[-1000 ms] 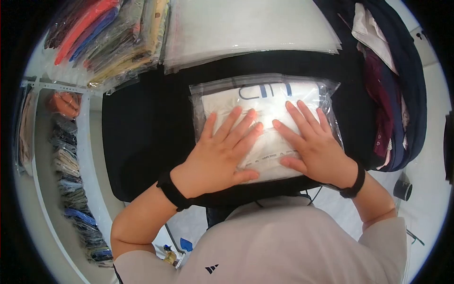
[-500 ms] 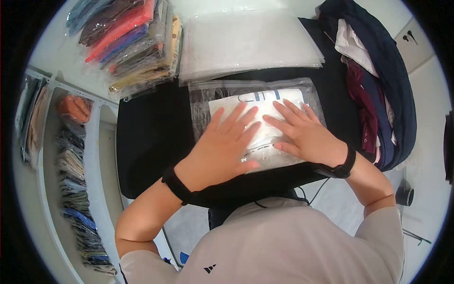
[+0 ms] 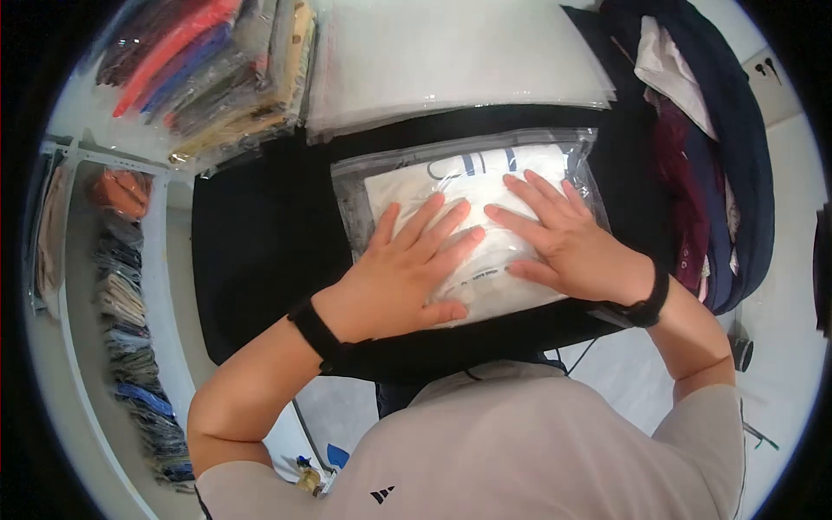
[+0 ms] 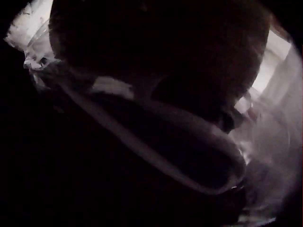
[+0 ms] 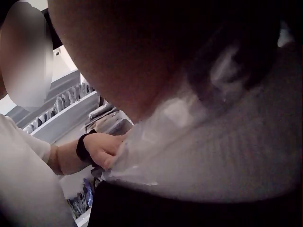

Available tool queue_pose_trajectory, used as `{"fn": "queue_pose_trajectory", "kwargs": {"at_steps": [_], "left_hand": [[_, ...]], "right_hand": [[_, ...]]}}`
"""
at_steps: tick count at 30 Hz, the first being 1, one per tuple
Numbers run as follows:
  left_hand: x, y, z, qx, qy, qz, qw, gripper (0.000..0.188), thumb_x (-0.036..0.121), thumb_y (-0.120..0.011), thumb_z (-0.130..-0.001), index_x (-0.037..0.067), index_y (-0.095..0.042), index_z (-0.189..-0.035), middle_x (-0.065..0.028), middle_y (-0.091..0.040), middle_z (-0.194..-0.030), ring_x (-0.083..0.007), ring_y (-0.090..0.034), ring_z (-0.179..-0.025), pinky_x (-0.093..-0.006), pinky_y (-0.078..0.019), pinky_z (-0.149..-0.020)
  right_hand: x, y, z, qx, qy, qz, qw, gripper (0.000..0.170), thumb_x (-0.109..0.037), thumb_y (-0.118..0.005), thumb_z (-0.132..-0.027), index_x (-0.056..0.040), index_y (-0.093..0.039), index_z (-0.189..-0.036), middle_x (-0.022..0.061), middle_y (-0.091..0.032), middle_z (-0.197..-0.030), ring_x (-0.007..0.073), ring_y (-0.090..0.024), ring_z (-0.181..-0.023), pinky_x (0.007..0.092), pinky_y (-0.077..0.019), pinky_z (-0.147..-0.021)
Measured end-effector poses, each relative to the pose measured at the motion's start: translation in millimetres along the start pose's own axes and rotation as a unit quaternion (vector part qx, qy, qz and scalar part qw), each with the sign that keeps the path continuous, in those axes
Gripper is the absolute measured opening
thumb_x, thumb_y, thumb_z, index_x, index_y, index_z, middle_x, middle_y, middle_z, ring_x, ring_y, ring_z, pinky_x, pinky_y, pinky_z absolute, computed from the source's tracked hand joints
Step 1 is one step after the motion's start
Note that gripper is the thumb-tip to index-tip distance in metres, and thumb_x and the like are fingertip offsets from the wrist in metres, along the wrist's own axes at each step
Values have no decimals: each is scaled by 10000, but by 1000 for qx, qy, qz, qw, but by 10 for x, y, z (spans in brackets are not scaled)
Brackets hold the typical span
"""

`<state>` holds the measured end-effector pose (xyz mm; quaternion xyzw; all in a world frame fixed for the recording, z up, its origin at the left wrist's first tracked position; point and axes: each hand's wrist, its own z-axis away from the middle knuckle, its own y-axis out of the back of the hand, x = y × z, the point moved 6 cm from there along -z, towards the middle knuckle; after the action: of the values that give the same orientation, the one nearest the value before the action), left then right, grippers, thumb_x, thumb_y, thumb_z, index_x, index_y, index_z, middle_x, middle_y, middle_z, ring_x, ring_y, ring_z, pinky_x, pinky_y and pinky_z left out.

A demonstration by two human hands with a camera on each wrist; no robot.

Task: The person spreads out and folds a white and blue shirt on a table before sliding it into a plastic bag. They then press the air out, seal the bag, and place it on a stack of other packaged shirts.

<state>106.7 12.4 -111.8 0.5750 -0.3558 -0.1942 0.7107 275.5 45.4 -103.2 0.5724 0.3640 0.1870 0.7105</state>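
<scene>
A white folded garment point(image 3: 472, 186) with dark blue lettering lies inside a clear plastic bag point(image 3: 351, 195) on the black table. My left hand point(image 3: 403, 273) rests spread on the bag's left half, thumb near its front edge. On the right half lies my right hand point(image 3: 572, 247), its fingers spread and pointing away from the body. The two hands' fingertips come close together over the middle. In the dark left wrist view, a pale curved edge of the bag point(image 4: 142, 149) shows below the hand. The right wrist view shows the left hand point(image 5: 106, 144) on the plastic's far end.
Behind the bag lies a stack of flat clear bags point(image 3: 459, 61). Bagged folded clothes point(image 3: 234, 78) are piled at the back left. Dark clothes point(image 3: 693, 173) lie along the table's right side. A shelf point(image 3: 156, 260) with packed garments stands at the left.
Both hands stay spread on the bag throughout. The bag now lies a little more slanted, its right end farther from the body. The head view has shifted slightly.
</scene>
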Motion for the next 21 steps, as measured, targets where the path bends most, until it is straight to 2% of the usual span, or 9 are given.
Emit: {"fn": "queue_pose_trajectory", "kwargs": {"at_steps": [7, 15, 18, 20, 21], "left_hand": [[-53, -50, -50, -46, 11, 29, 998, 773, 568, -517, -825, 141, -279, -1423, -163, -174, -1486, -374, -94, -1386, -631, -90, -1047], [-58, -48, -35, -49, 7, 28, 998, 770, 576, -489, -840, 136, -262, -1430, -164, -155, -1492, -377, -72, -1390, -640, -91, -1041], [-59, -53, -26, -47, 6, 19, 999, 745, 555, -461, -864, 127, -244, -1434, -167, -140, -1495, -367, -63, -1392, -636, -89, -1044], [-68, -27, -34, -41, 3, 7, 999, 723, 537, -442, -882, 122, -232, -1436, -170, -130, -1497, -353, -58, -1396, -629, -88, -1050], [-98, 15, -37, -26, 10, 72, 997, 646, 459, -442, -903, 103, -275, -1415, -154, -195, -1480, -329, -102, -1394, -575, -95, -1074]], "right_hand": [[79, -20, -50, -11, -7, -31, 999, 588, -365, -623, -825, -248, -405, -1359, 147, -297, -1431, 376, -249, -1338, 554, -202, -1060], [79, -19, -45, 12, 9, -25, 1000, 593, -364, -629, -818, -244, -410, -1356, 146, -297, -1429, 376, -247, -1337, 539, -201, -1062], [102, -33, -28, 24, 16, -16, 999, 587, -322, -614, -832, -231, -391, -1368, 156, -300, -1426, 377, -245, -1337, 535, -207, -1058], [144, -24, 6, 26, 65, -54, 996, 581, -230, -572, -848, -220, -357, -1388, 169, -289, -1434, 375, -252, -1335, 528, -209, -1059], [124, 36, 23, 16, 64, -70, 995, 560, -54, -503, -828, -178, -375, -1359, 174, -257, -1459, 352, -268, -1336, 469, -215, -1077]]}}
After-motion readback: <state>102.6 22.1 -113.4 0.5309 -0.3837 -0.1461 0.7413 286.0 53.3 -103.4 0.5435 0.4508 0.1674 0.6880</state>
